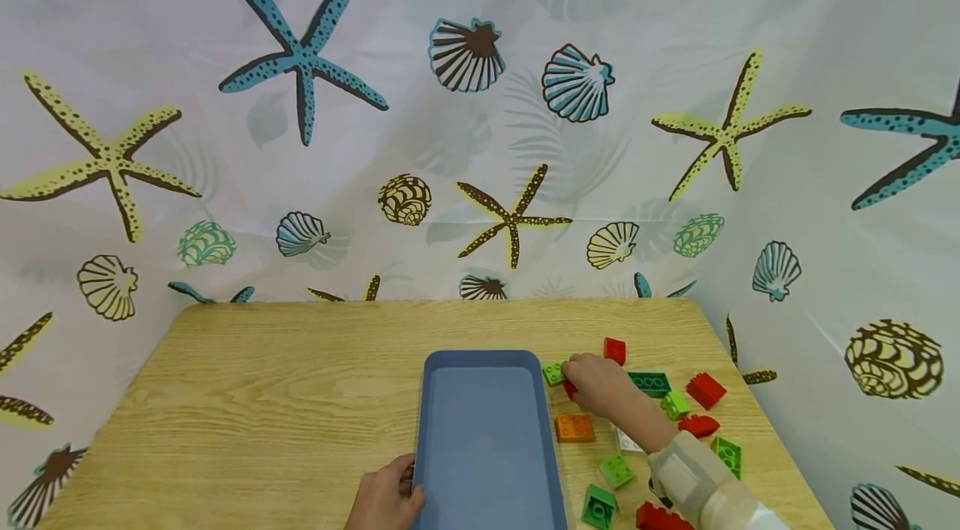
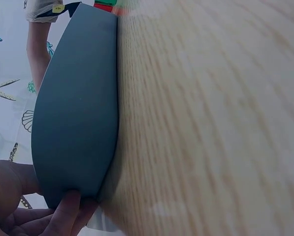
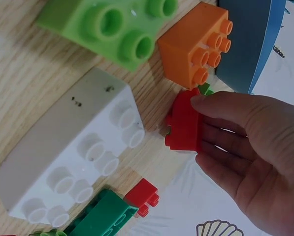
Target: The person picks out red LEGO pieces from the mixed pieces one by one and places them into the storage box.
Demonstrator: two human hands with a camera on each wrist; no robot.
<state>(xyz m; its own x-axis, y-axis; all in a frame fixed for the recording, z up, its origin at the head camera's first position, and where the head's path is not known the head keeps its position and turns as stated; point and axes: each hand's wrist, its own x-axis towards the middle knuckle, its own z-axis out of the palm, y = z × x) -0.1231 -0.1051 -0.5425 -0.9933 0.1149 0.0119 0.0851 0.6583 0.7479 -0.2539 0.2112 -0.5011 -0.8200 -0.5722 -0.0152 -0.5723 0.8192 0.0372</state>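
Note:
In the head view, a blue-grey tray lies on the wooden table. My left hand grips its near left side, the thumb over the rim. The left wrist view shows fingers against the tray's outer wall. Beyond the tray's right edge, my right hand pinches a red toy brick between thumb and fingers. A light green brick is just left of those fingertips. An orange brick sits nearer me, beside the tray, and a white brick lies partly under the right forearm.
Several other bricks are spread to the right: a dark green one, red ones, light green ones and a green one near the front. A patterned curtain surrounds the table's back and sides.

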